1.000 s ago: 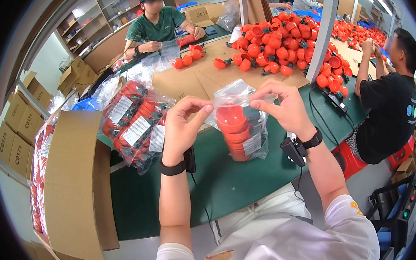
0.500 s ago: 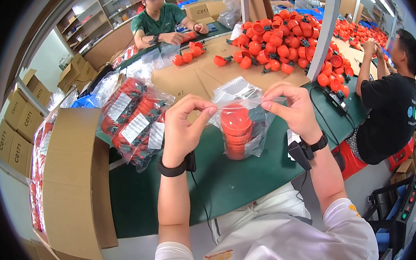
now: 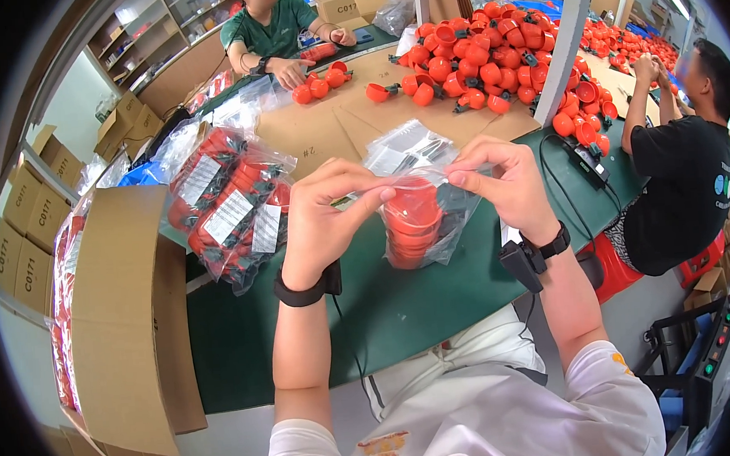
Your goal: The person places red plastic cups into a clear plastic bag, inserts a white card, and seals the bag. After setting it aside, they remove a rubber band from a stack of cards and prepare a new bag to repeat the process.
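My left hand (image 3: 326,214) and my right hand (image 3: 509,186) each pinch the top edge of a clear plastic bag (image 3: 458,218). The bag stands on the green table with a stack of red cup-shaped parts (image 3: 413,233) inside. Thumbs and index fingers press the film between them, with the two hands a short gap apart. Flat clear bags (image 3: 410,148) lie just behind it. Left of my left hand are filled bags (image 3: 234,207) of red and black parts with white labels.
A large heap of red cups with black clips (image 3: 489,62) covers the cardboard sheet (image 3: 334,134) beyond my hands. An open carton (image 3: 120,318) stands at left, a grey post (image 3: 571,48) at right. Across the table sits a co-worker in green (image 3: 274,33); another in black (image 3: 682,158) sits at right.
My fingertips have come closer together along the bag's top edge. The co-worker across the table has moved a hand to the small group of red parts.
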The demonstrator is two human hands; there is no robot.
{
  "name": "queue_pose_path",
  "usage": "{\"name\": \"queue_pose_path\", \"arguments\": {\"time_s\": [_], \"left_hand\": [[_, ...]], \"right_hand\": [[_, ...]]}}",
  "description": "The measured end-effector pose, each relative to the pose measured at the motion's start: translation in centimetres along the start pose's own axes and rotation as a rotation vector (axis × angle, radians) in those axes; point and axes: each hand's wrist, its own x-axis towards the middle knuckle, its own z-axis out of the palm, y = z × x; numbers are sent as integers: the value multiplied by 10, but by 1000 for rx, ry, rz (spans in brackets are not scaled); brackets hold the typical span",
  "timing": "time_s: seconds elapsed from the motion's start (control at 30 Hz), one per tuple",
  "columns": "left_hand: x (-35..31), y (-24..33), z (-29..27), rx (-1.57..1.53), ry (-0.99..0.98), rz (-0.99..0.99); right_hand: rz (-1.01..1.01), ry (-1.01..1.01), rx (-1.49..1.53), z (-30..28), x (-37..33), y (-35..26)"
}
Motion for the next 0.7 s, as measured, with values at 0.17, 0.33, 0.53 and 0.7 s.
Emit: {"name": "queue_pose_path", "arguments": {"time_s": [0.17,0.33,0.53,0.7], "left_hand": [[-2,-2,0,142,42,127],[1,6,-1,40,13,56],[1,10,0,-8,-19,-4],[-2,3,7,43,9,42]], "right_hand": [[-56,25,-89,3,-2,-6],[-128,30,-146,6,-5,-7],[-110,40,-110,7,-6,-2],[-135,61,-152,13,-7,-6]]}}
